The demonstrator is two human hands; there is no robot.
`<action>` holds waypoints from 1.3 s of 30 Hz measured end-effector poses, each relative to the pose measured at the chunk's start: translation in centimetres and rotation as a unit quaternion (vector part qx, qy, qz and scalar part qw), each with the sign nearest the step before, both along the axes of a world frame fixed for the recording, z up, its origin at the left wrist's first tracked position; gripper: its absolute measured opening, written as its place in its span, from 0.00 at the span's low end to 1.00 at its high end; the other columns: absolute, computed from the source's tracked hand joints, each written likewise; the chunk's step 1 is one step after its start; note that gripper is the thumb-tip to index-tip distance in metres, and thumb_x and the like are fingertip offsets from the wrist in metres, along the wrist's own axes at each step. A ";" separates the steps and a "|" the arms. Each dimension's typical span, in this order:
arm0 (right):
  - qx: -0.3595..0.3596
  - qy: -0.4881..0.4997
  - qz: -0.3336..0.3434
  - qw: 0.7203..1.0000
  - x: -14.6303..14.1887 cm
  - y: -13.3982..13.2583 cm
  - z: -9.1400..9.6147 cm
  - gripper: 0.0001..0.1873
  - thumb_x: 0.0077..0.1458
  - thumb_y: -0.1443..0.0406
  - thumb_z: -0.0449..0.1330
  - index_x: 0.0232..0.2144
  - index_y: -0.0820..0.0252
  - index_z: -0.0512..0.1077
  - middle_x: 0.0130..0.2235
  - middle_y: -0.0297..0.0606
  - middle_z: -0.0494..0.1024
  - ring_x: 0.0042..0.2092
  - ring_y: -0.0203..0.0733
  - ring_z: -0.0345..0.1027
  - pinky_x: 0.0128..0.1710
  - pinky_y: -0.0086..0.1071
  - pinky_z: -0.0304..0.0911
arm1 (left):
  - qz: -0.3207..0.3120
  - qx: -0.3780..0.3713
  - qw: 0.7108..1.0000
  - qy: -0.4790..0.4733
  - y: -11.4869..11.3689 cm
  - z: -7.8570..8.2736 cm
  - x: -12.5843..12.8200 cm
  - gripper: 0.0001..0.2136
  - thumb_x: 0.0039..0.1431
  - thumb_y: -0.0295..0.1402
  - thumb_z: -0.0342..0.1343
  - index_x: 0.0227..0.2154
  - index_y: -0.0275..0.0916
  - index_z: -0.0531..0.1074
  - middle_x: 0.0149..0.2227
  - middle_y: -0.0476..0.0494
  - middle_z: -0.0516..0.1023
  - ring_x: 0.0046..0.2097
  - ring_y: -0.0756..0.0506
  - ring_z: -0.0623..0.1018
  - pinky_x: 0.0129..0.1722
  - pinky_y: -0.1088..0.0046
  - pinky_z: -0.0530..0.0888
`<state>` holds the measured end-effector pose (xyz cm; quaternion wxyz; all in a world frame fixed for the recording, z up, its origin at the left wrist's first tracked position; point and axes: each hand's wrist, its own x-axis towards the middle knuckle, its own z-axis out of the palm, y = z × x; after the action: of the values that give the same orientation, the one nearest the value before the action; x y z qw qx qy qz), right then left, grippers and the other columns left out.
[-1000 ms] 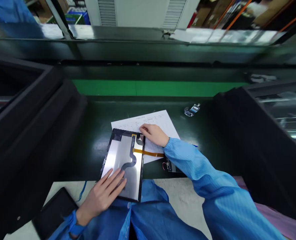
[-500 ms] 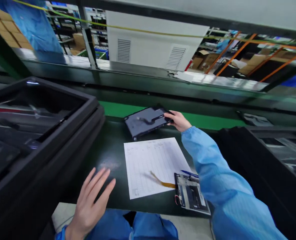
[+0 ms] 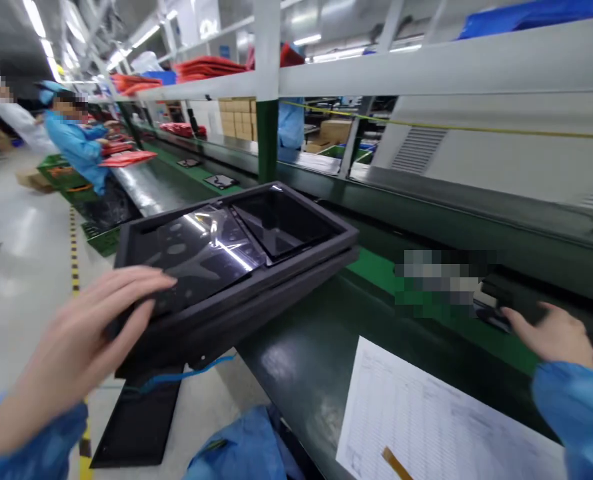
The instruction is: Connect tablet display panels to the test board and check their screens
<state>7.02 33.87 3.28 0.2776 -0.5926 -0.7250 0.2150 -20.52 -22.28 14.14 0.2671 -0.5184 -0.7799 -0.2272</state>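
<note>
My left hand (image 3: 89, 333) reaches over the near left side of a black foam tray (image 3: 309, 270), fingers extended above the film-covered panel (image 3: 196, 260) inside. Whether the fingertips touch it I cannot tell. A second dark glossy screen panel (image 3: 286, 220) lies tilted in the tray's right part. My right hand (image 3: 559, 337) is at the green belt (image 3: 376, 270), thumb and fingers apart, beside a dark flat device (image 3: 496, 313) partly masked by blurred blocks. A printed form (image 3: 426, 407) lies on the dark bench, with the tip of an amber flex cable (image 3: 396, 461) over it.
A black flat tray (image 3: 139, 423) and a blue strap (image 3: 191, 375) are below the foam tray. Farther along the line a co-worker in blue (image 3: 76, 143) handles red sheets (image 3: 126, 159). Green crates (image 3: 66, 177) stand on the floor. A post (image 3: 267, 140) rises behind the tray.
The view has swung left. My right hand has let go of the dark flat device, which is now on the green belt. My left hand has moved from above the bench to the foam tray.
</note>
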 end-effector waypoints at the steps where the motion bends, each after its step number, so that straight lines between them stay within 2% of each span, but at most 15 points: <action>1: 0.008 -0.021 0.029 0.999 -0.6 -0.2 0.6 0.28 0.46 0.57 0.58 0.53 0.49 0.69 0.54 0.75 0.65 0.65 0.69 0.55 0.49 0.61 0.55 | -0.001 -0.075 0.997 -0.027 0.0 1.5 -1.5 0.20 0.67 0.36 0.46 0.60 0.57 0.66 0.57 0.55 0.74 0.54 0.43 0.76 0.58 0.65 0.71; 3: 0.046 -0.034 0.116 0.992 -2.7 -2.1 2.7 0.25 0.46 0.55 0.57 0.50 0.44 0.69 0.50 0.67 0.72 0.59 0.66 0.65 0.48 0.57 0.60 | -0.069 -0.198 0.975 -0.074 1.9 3.6 -4.7 0.20 0.68 0.40 0.46 0.61 0.48 0.65 0.59 0.50 0.73 0.58 0.41 0.74 0.57 0.61 0.72; 5: 0.100 -0.007 0.206 0.973 -5.9 -5.8 5.7 0.22 0.48 0.54 0.57 0.48 0.44 0.69 0.50 0.60 0.75 0.54 0.62 0.71 0.48 0.54 0.64 | -0.100 -0.222 0.963 -0.118 5.5 4.3 -7.5 0.22 0.70 0.40 0.42 0.62 0.39 0.64 0.62 0.43 0.70 0.61 0.43 0.70 0.62 0.60 0.67; 7: 0.163 0.015 0.320 0.933 -10.0 -10.4 9.0 0.21 0.53 0.56 0.55 0.49 0.50 0.68 0.54 0.55 0.75 0.54 0.58 0.71 0.50 0.50 0.67 | -0.145 -0.208 0.962 -0.103 9.2 4.1 -9.3 0.22 0.70 0.39 0.41 0.59 0.33 0.66 0.64 0.37 0.67 0.65 0.42 0.66 0.66 0.59 0.60; 9: 0.208 0.000 0.437 0.875 -14.3 -14.8 11.7 0.19 0.58 0.58 0.52 0.50 0.57 0.69 0.52 0.53 0.77 0.53 0.55 0.72 0.53 0.48 0.67 | -0.186 -0.231 0.950 -0.095 11.8 3.5 -10.2 0.20 0.71 0.37 0.39 0.53 0.34 0.70 0.58 0.37 0.73 0.60 0.43 0.71 0.67 0.56 0.55; 11: 0.229 -0.050 0.535 0.812 -18.2 -18.3 13.4 0.18 0.60 0.59 0.52 0.49 0.60 0.70 0.53 0.49 0.76 0.55 0.55 0.70 0.56 0.48 0.64 | -0.211 -0.229 0.946 -0.092 12.6 3.1 -10.6 0.18 0.70 0.37 0.40 0.45 0.35 0.74 0.49 0.40 0.80 0.52 0.45 0.77 0.67 0.54 0.54; 14: 0.222 -0.128 0.600 0.758 -22.4 -21.3 14.0 0.18 0.61 0.60 0.54 0.50 0.63 0.71 0.53 0.49 0.75 0.55 0.54 0.69 0.58 0.47 0.62 | -0.215 -0.194 0.952 -0.095 11.7 2.8 -11.0 0.18 0.69 0.38 0.43 0.33 0.36 0.76 0.44 0.40 0.81 0.46 0.45 0.79 0.61 0.60 0.65; 16: 0.216 -0.169 0.607 0.746 -24.2 -22.5 13.9 0.21 0.60 0.58 0.57 0.52 0.62 0.70 0.55 0.49 0.73 0.56 0.55 0.67 0.57 0.48 0.63 | -0.207 -0.183 0.957 -0.093 10.9 2.7 -11.2 0.18 0.68 0.38 0.45 0.29 0.36 0.76 0.47 0.39 0.80 0.45 0.44 0.79 0.53 0.66 0.71; 18: 0.202 -0.214 0.608 0.737 -25.4 -23.3 13.9 0.29 0.56 0.52 0.61 0.55 0.61 0.68 0.59 0.50 0.69 0.59 0.60 0.64 0.56 0.49 0.64 | -0.195 -0.187 0.960 -0.076 10.4 2.5 -11.2 0.16 0.67 0.37 0.47 0.31 0.36 0.76 0.46 0.37 0.79 0.44 0.43 0.78 0.47 0.68 0.72; 21: 0.173 -0.287 0.608 0.720 -26.6 -24.2 14.2 0.43 0.47 0.49 0.67 0.61 0.59 0.63 0.64 0.50 0.62 0.64 0.66 0.56 0.58 0.52 0.62 | -0.190 -0.232 0.952 -0.059 10.2 2.3 -11.3 0.14 0.66 0.35 0.47 0.35 0.34 0.75 0.41 0.38 0.78 0.42 0.44 0.77 0.45 0.69 0.71; 23: 0.160 -0.304 0.610 0.714 -26.9 -24.6 14.5 0.46 0.45 0.51 0.69 0.63 0.59 0.60 0.65 0.51 0.60 0.65 0.66 0.54 0.60 0.52 0.61 | -0.195 -0.267 0.941 -0.068 10.1 2.2 -11.4 0.14 0.67 0.35 0.46 0.37 0.35 0.75 0.41 0.39 0.78 0.42 0.44 0.77 0.45 0.69 0.70; 26: 0.158 -0.285 0.606 0.726 -26.9 -25.2 14.8 0.43 0.45 0.56 0.70 0.61 0.60 0.62 0.63 0.52 0.64 0.62 0.67 0.59 0.57 0.52 0.63 | -0.193 -0.289 0.936 -0.064 10.1 2.1 -11.8 0.16 0.68 0.38 0.44 0.39 0.35 0.74 0.41 0.38 0.78 0.43 0.43 0.75 0.48 0.67 0.68; 31: 0.262 -0.307 0.541 0.738 -25.8 -27.3 14.7 0.31 0.51 0.62 0.64 0.56 0.69 0.66 0.49 0.60 0.76 0.50 0.65 0.72 0.45 0.48 0.68 | -0.185 -0.302 0.935 -0.036 10.5 2.6 -12.3 0.21 0.69 0.43 0.39 0.29 0.37 0.71 0.36 0.40 0.75 0.38 0.43 0.72 0.44 0.64 0.67; 35: 0.276 -0.300 0.510 0.757 -25.4 -29.3 14.6 0.32 0.50 0.74 0.61 0.58 0.76 0.63 0.46 0.65 0.77 0.48 0.69 0.73 0.41 0.50 0.67 | -0.171 -0.210 0.962 -0.045 10.2 3.4 -12.7 0.20 0.66 0.41 0.39 0.21 0.40 0.64 0.25 0.44 0.70 0.30 0.45 0.68 0.37 0.65 0.66; 39: 0.259 -0.281 0.499 0.778 -25.1 -29.5 15.4 0.19 0.50 0.78 0.60 0.46 0.75 0.72 0.43 0.65 0.78 0.46 0.72 0.74 0.41 0.52 0.67 | -0.133 -0.054 0.989 -0.023 8.0 5.0 -13.4 0.20 0.63 0.41 0.38 0.16 0.42 0.57 0.19 0.48 0.62 0.26 0.47 0.65 0.34 0.65 0.65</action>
<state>-18.12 4.35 18.70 0.0586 -0.0882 -0.9932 -0.0483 -33.87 -14.26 19.12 0.1884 -0.6256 -0.7211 -0.2303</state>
